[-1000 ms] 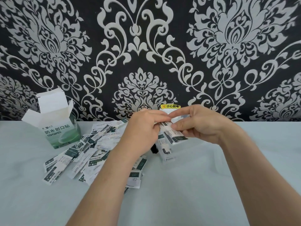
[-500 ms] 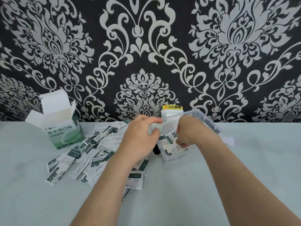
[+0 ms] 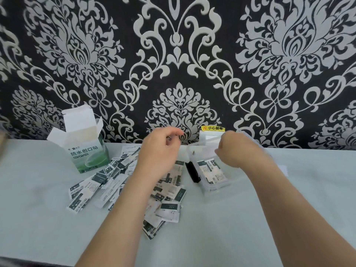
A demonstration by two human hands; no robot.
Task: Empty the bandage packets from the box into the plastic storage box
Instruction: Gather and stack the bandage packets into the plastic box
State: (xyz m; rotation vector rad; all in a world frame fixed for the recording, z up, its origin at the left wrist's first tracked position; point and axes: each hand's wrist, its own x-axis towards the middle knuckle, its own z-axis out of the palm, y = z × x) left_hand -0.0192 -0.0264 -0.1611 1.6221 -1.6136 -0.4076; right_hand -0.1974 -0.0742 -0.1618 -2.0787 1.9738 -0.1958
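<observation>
- Box [image 3: 84,151]: upright at the left rear of the table [image 3: 289,199], flaps open. Its inside is not visible, so whether it is empty is unconfirmed.
- Packets [image 3: 107,182]: most lie in a loose heap on the table, between the box and the storage box [image 3: 215,190].
- Storage box: clear, lid off, just right of the heap. A few packets lie flat inside it.
- Left hand [image 3: 159,151]: hovers over the heap's far side, fingers loosely curled, no packet seen in it.
- Right hand [image 3: 237,151]: above the storage box, back toward the camera, fingers hidden. Cannot tell whether it grasps anything.
- Judgement: tipping out looks done or nearly so. The transfer is at an early stage, and the bulk of the heap remains to be moved.
</observation>
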